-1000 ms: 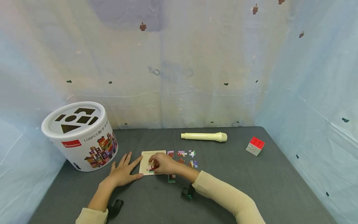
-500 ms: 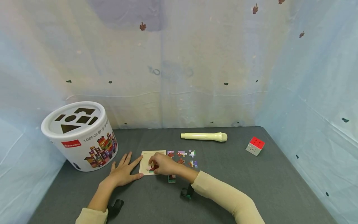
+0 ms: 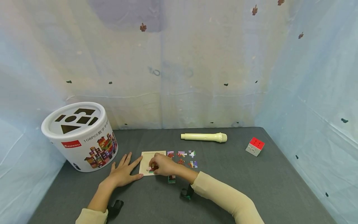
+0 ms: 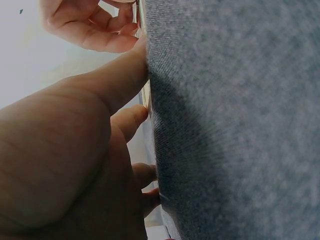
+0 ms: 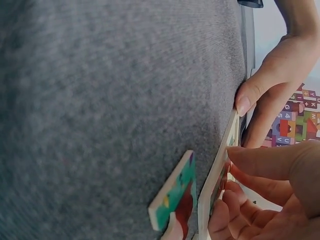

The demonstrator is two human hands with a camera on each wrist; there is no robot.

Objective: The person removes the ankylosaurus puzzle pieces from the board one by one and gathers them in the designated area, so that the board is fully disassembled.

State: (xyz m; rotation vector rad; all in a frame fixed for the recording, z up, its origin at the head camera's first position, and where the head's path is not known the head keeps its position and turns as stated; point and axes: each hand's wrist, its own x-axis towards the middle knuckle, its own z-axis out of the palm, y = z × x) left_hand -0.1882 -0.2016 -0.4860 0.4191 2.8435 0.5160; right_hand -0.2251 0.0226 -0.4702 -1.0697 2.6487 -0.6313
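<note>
My left hand lies with spread fingers at the left side of a shallow wooden puzzle tray, its thumb and index fingertip touching the frame. Over the tray, my right hand has curled fingers and pinches a jigsaw piece with brown and green print, low in the tray. In the right wrist view the thumb and fingers come together at the tray's surface and mostly hide that piece. A loose green and brown jigsaw piece lies beside the tray.
Several loose jigsaw pieces lie right of the tray. Behind them is a pale yellow toy microphone. A red and white puzzle cube sits at the right. A large white block bucket stands left, close to my left hand.
Hardly anything moves. My right hand's fingers shift very slightly over the jigsaw piece in the tray; the left hand stays put.
</note>
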